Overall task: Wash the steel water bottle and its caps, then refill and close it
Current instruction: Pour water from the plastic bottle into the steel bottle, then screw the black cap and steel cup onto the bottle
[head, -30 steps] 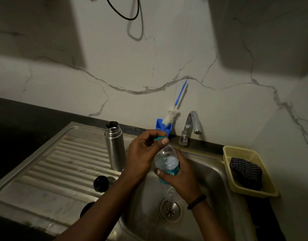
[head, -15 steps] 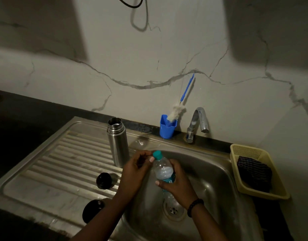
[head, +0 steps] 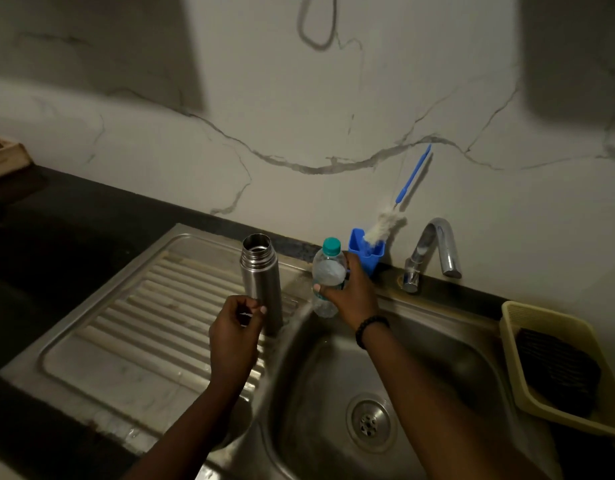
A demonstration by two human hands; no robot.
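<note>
Steel bottle [head: 262,282] stands upright, mouth open, just left of the sink basin [head: 420,358]; curled, empty left hand [head: 235,327] nearest, right hand [head: 351,292] gripping a capped plastic bottle [head: 328,271].

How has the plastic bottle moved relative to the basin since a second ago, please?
Yes: the plastic bottle went from above the basin to its back-left rim, beside the blue cup.

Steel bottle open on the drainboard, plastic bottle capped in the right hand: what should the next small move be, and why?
Probably set the plastic bottle down by the blue holder: its teal cap is on and the right hand grips it over the sink rim. The left hand, fingers curled, sits beside the open steel bottle.
</note>
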